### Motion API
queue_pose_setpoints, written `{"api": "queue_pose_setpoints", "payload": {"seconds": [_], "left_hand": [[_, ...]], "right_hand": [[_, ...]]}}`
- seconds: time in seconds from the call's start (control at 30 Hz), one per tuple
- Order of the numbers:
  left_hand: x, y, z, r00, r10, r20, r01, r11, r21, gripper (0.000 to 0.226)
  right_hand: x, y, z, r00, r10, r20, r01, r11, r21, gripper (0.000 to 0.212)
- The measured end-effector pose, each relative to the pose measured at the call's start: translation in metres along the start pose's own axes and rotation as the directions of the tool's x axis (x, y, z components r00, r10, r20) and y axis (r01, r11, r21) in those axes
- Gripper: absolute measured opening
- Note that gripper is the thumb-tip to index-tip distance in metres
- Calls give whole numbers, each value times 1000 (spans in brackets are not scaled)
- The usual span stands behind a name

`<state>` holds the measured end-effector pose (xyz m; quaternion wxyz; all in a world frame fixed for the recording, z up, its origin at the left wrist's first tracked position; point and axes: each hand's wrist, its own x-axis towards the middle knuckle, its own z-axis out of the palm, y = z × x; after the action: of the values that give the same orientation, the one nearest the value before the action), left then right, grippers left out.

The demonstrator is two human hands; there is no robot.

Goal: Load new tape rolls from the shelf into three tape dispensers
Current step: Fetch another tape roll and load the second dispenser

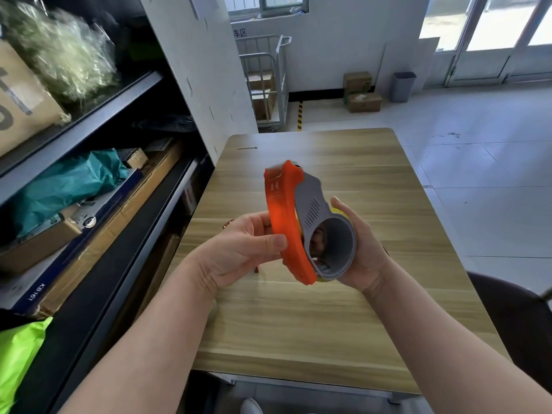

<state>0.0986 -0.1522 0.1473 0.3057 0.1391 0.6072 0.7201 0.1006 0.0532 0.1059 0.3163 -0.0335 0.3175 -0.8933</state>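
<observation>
An orange and grey tape dispenser (301,216) is held above the wooden table (313,324), tilted with its orange guard toward the left. My left hand (239,249) grips the orange guard with thumb on top. My right hand (361,249) cups the grey hub from the right. A sliver of yellow tape roll (339,211) shows behind the grey hub, mostly hidden by the dispenser and my right hand. The dark metal shelf (98,115) stands at the left.
The shelf holds cardboard boxes (18,103), a teal bag (68,180), plastic wrap and a green bag (18,360). A dark chair (519,318) is at the table's right. Further back stand a wire cart (265,85), boxes and a grey bin (403,86).
</observation>
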Motion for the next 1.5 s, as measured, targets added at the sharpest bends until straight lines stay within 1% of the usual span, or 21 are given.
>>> {"api": "queue_pose_setpoints", "payload": {"seconds": [0.07, 0.1, 0.13, 0.17, 0.2, 0.23, 0.27, 0.33, 0.4, 0.53, 0.63, 0.7, 0.77, 0.83, 0.9, 0.97, 1.0, 1.13, 1.27, 1.4, 1.5], "left_hand": [[-1, 0, 2, 998, 12, -60, -14, 999, -34, 57], [-2, 0, 3, 991, 6, -133, -10, 1000, -29, 59], [-1, 1, 5, 975, -5, -223, 2, 1000, -13, 61], [-1, 1, 8, 950, -15, -311, 15, 1000, -1, 62], [0, 0, 11, 920, -21, -390, 23, 1000, 2, 62], [1, -3, 13, 890, -20, -455, 22, 1000, -1, 61], [2, -5, 17, 862, -11, -507, 12, 1000, -2, 59], [4, -10, 25, 817, 12, -577, -17, 1000, -4, 50], [8, -18, 34, 803, 23, -596, -28, 1000, 0, 44], [3, -21, 38, 849, -21, -528, 47, 998, 36, 31], [-11, -4, 21, 895, -88, -438, 201, 954, 221, 21], [-17, 15, 13, 838, 22, -544, 184, 929, 322, 23], [-21, 28, 11, 770, 235, -593, 49, 905, 422, 36], [-21, 35, 18, 790, 370, -488, -30, 819, 573, 51], [-16, 33, 23, 800, 461, -384, 8, 632, 775, 58], [-11, 32, 23, 764, 560, -320, 74, 417, 906, 54], [-11, 31, 23, 745, 589, -313, 98, 368, 925, 47], [-11, 31, 19, 681, 654, -330, 99, 365, 926, 14], [-7, 34, 15, 654, 667, -357, 138, 359, 923, 29], [-2, 32, 11, 611, 689, -390, 211, 333, 919, 25], [0, 30, 11, 559, 680, -475, 205, 441, 874, 21]], "right_hand": [[6, 2, 1, 973, -34, -227, 36, 999, 3, 45], [8, 2, 0, 917, -88, -389, 78, 996, -41, 41], [9, 3, -2, 825, -169, -539, 116, 985, -131, 35], [8, 3, -3, 736, -262, -624, 137, 960, -242, 29], [5, 4, 1, 692, -340, -637, 127, 926, -356, 24], [2, 5, 5, 697, -383, -606, 107, 891, -441, 22], [-2, 7, 10, 742, -392, -544, 77, 856, -511, 25], [-8, 12, 18, 862, -335, -380, 13, 765, -644, 58], [-9, 18, 23, 932, -259, -254, 4, 707, -707, 85], [-8, 21, 20, 926, -333, -179, 98, 669, -737, 87], [-10, 19, 11, 923, -362, -131, 160, 670, -725, 83], [-11, 20, 7, 936, -335, -105, 151, 656, -739, 90], [-10, 21, 7, 949, -304, -84, 133, 628, -766, 92], [-9, 23, 7, 954, -291, -64, 131, 604, -786, 85], [-10, 24, 9, 960, -273, -54, 129, 610, -782, 78], [-12, 25, 12, 965, -257, -56, 124, 632, -765, 73], [-14, 25, 14, 966, -250, -65, 116, 644, -756, 70], [-22, 26, 16, 967, -221, -124, 57, 666, -744, 71], [-24, 32, 21, 977, -153, -147, -9, 661, -750, 81], [-26, 33, 28, 985, -98, -145, -31, 720, -693, 68], [-31, 30, 33, 987, -63, -147, -45, 773, -633, 61]]}}
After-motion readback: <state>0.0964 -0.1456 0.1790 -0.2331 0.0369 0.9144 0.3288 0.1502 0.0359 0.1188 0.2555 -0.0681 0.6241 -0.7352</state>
